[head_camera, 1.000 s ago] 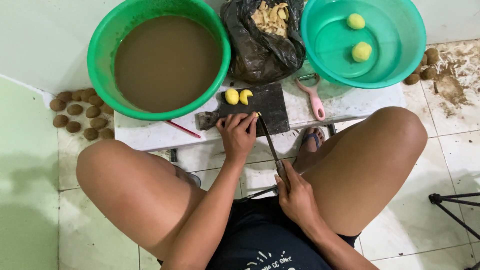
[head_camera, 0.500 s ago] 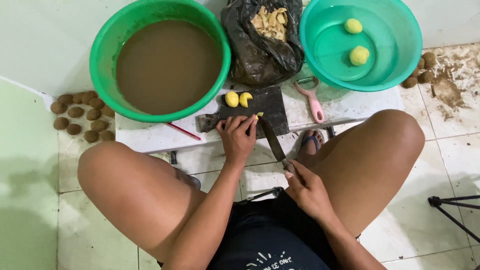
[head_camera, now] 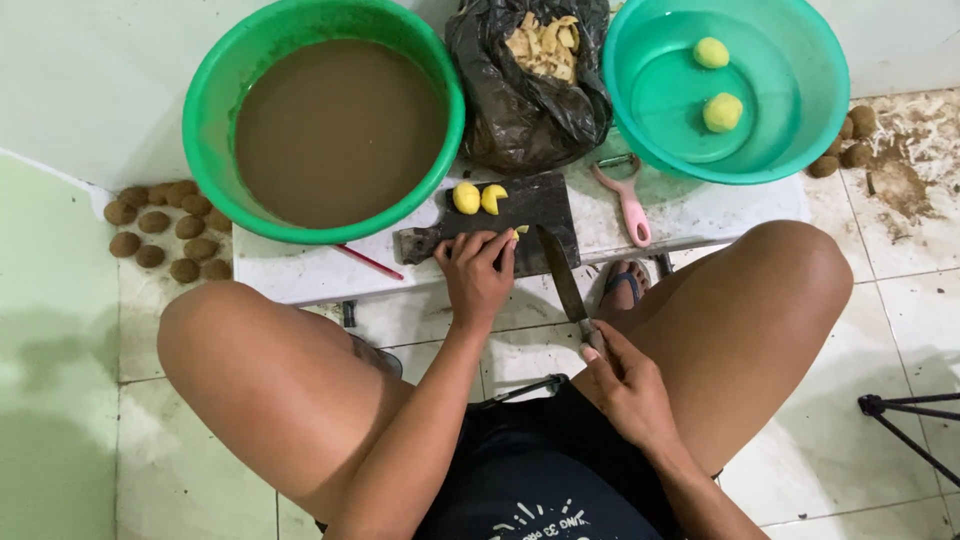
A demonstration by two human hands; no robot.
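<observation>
My left hand (head_camera: 477,272) presses down on a yellow potato piece (head_camera: 520,230) at the near edge of the dark cutting board (head_camera: 537,205); only a sliver of the piece shows past my fingers. My right hand (head_camera: 627,382) grips the handle of a knife (head_camera: 562,274), whose blade points toward the board just right of my left hand. Two peeled yellow potato pieces (head_camera: 478,198) lie at the board's far side.
A green basin of muddy water (head_camera: 325,115) stands at the left, a teal basin (head_camera: 725,85) with two peeled potatoes at the right, a black bag of peels (head_camera: 525,75) between them. A pink peeler (head_camera: 628,200) lies on the white low table (head_camera: 690,205). Unpeeled potatoes (head_camera: 165,230) sit on the floor.
My right hand has drawn the knife to the right and slightly back, away from my left fingers. My left hand stays on the piece.
</observation>
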